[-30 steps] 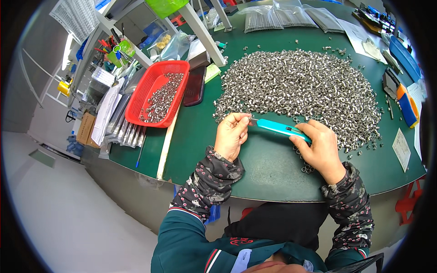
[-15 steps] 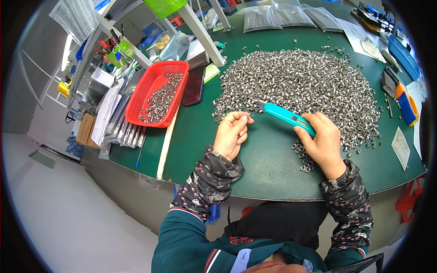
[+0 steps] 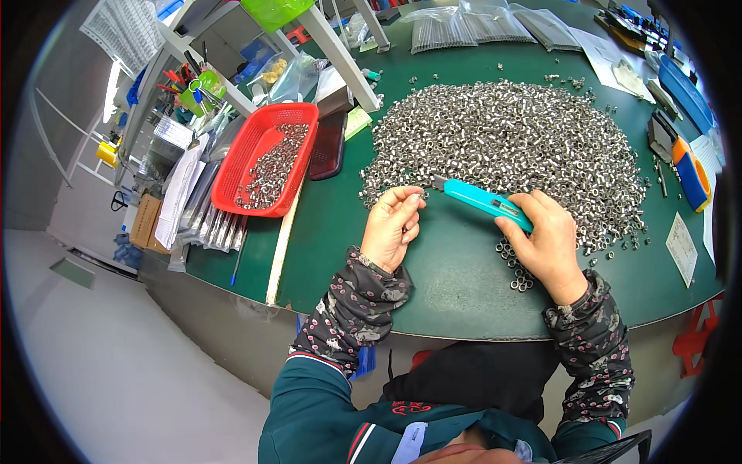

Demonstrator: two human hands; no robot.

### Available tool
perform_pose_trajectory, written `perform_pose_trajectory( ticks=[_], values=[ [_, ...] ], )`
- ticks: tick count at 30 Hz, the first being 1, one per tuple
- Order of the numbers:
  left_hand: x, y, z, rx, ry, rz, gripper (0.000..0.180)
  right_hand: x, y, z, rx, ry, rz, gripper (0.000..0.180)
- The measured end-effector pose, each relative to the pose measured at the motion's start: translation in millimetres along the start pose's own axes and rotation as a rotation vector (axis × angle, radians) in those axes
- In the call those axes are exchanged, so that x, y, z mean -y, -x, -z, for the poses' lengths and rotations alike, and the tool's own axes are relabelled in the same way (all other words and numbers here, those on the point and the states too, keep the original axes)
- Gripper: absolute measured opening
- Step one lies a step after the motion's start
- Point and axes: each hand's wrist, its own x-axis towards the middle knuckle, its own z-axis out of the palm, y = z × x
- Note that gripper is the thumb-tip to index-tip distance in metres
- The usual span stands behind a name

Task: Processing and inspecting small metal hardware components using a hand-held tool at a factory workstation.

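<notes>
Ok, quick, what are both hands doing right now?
Left hand: pinched closed; can't tell what's in its grip.
Right hand: closed, holding the cutter.

We see a workshop; small silvery metal rings heap a green-topped workbench, right of centre; a red perforated plastic basket holds more, upper left.

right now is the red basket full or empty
The red basket is partly filled: small metal parts cover some of its floor, the rest shows bare.

Their left hand pinches at the fingertips, right hand curls in a grip, 2 forearms angled forward!
</notes>
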Motion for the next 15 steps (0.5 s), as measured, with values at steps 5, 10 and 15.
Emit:
perform_pose_trajectory(
  ticks=[5,10,15],
  values=[
    [-2.0,-1.2,2.0,0.000,0.021,0.020,0.016,2.3,-0.3,1.0,0.017,-0.014,-0.011,0.023],
    [-2.3,-0.4,5.4,0.054,0.095,0.052,0.017,2.7,1.3,0.1,0.032,-0.043,0.007,0.023],
    [-4.4,-0.7,2.2,0.039,0.158,0.078,0.015,2.2,1.8,-0.1,0.068,-0.088,0.024,0.022]
  ],
)
